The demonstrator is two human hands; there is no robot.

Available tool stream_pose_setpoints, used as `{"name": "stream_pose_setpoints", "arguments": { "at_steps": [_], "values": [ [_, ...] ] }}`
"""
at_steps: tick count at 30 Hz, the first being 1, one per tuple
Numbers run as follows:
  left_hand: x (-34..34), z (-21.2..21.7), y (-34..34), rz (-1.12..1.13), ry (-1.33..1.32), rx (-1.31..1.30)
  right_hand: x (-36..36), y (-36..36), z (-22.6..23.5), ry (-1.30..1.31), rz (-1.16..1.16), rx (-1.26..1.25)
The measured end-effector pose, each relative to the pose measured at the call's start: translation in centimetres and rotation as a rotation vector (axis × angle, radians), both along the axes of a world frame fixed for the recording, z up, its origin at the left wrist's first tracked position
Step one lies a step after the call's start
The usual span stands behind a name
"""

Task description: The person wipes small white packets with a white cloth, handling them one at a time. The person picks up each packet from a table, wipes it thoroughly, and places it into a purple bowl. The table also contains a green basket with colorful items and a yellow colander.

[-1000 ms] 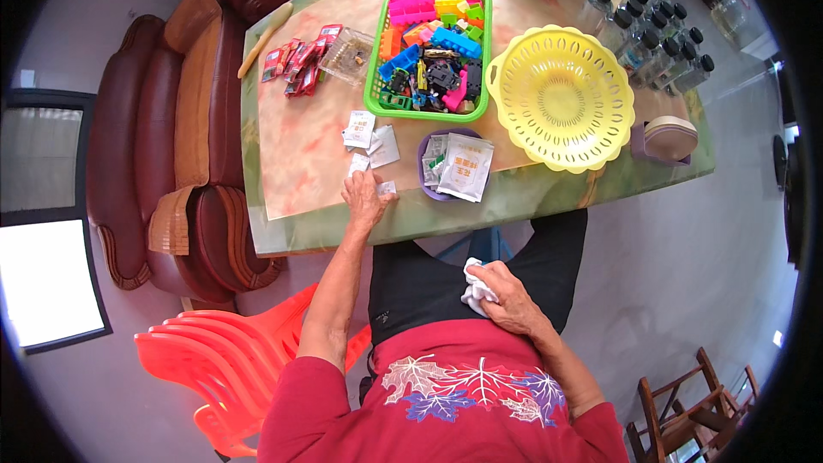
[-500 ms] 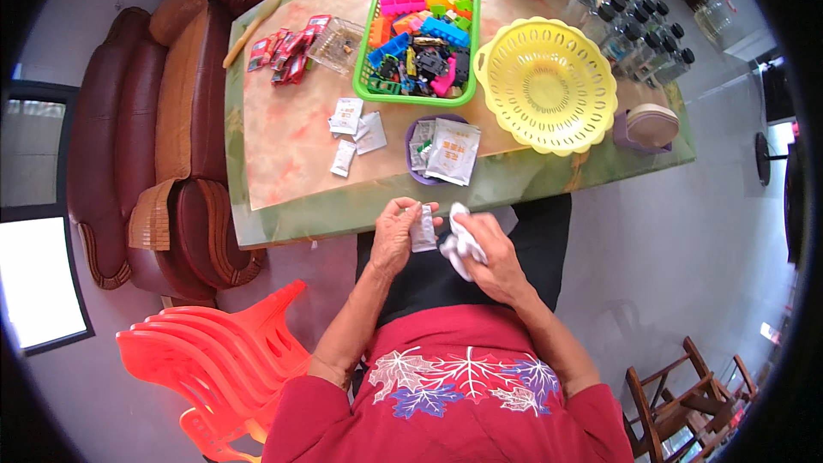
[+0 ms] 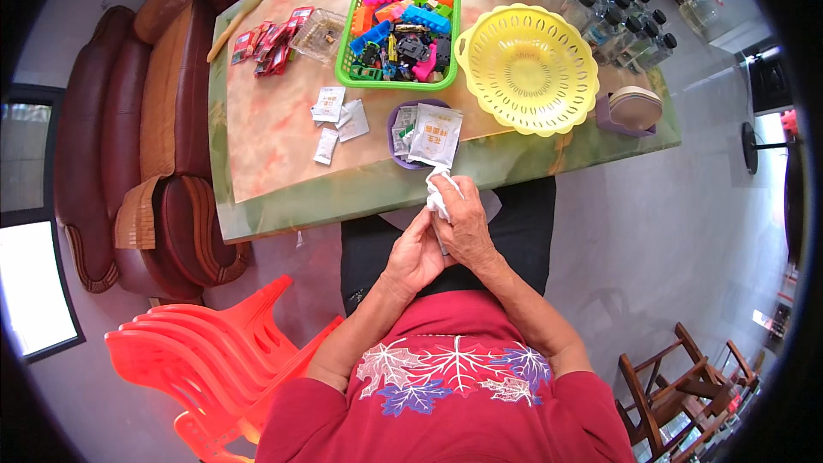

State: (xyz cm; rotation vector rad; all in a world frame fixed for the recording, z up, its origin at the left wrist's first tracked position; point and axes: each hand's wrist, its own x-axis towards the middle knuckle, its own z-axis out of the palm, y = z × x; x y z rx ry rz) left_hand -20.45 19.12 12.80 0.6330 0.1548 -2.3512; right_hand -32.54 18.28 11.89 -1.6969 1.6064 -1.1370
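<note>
My two hands are together just off the table's near edge. My right hand (image 3: 467, 225) is closed on a crumpled white cloth (image 3: 440, 192) and lies over the fingers of my left hand (image 3: 413, 259). A sliver of the small white sachet (image 3: 442, 245) shows between the palms; my left hand holds it, and most of it is hidden. Right beyond the cloth, a purple bowl (image 3: 393, 147) holds sachets, with a larger white packet (image 3: 437, 134) on top. Several small white sachets (image 3: 326, 145) lie on the table to the left of the bowl.
A green basket (image 3: 341, 69) of toy blocks and a yellow colander (image 3: 529, 111) stand farther back. Red packets (image 3: 273, 45) and a clear tray (image 3: 319, 36) lie at left. Glass bottles (image 3: 619, 26) and a purple holder (image 3: 627, 113) stand at right. Red plastic chairs (image 3: 201, 351) are at my left.
My right hand has moved left with the cloth and now covers the sachet in my left hand. My left hand has turned palm up under it. The view has shifted slightly.
</note>
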Motion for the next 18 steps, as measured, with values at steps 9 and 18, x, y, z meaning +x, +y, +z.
{"name": "stream_pose_setpoints", "arguments": {
  "at_steps": [9,18],
  "values": [
    [1.0,-1.8,-1.7,0.199,-0.228,-0.062,-0.6,3.0,1.5,0.278,0.382,0.019],
    [1.0,-1.1,-1.4,0.146,-0.135,-0.046,-3.1,0.6,4.9,-0.128,0.329,0.087]
  ]
}}
